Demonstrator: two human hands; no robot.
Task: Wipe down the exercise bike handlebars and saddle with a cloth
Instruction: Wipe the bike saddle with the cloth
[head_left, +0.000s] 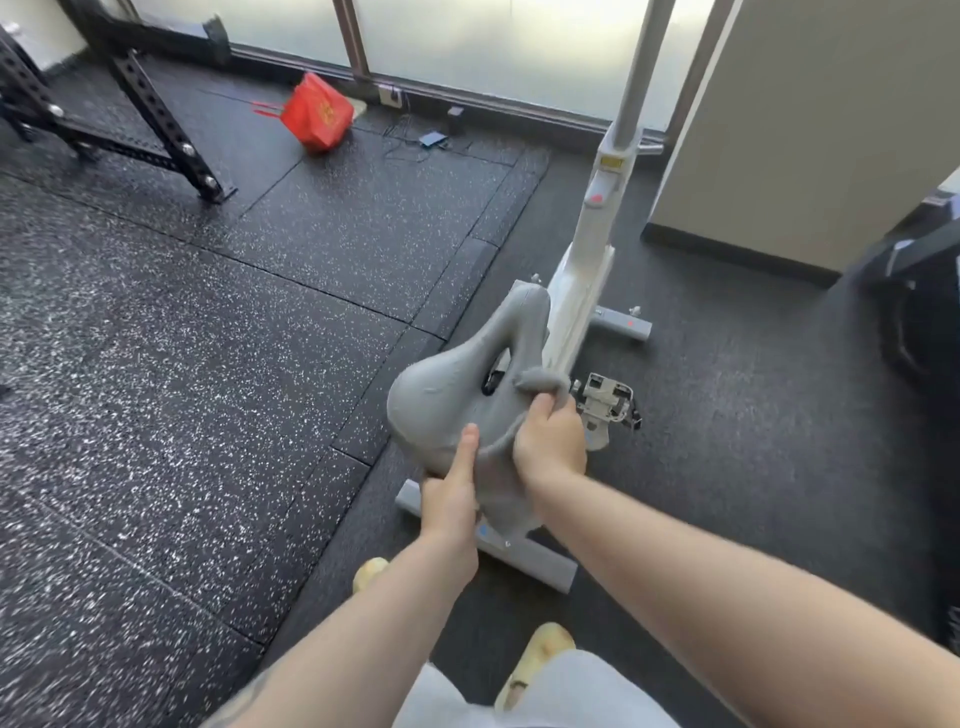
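The exercise bike's grey saddle sits in the middle of the view on a white frame. A grey cloth lies bunched on the saddle's right side, and its tail hangs below the saddle's rear. My right hand grips the cloth against the right rear of the saddle. My left hand holds the saddle's rear edge, thumb stretched up over the top, fingers hidden underneath. The silver handlebar post rises out of the top of the view, so the handlebars are hidden.
A pedal sticks out right of the saddle. The bike's grey foot bar lies by my feet. A black steel rack stands far left, a red bag and cables by the window. Black equipment stands at right.
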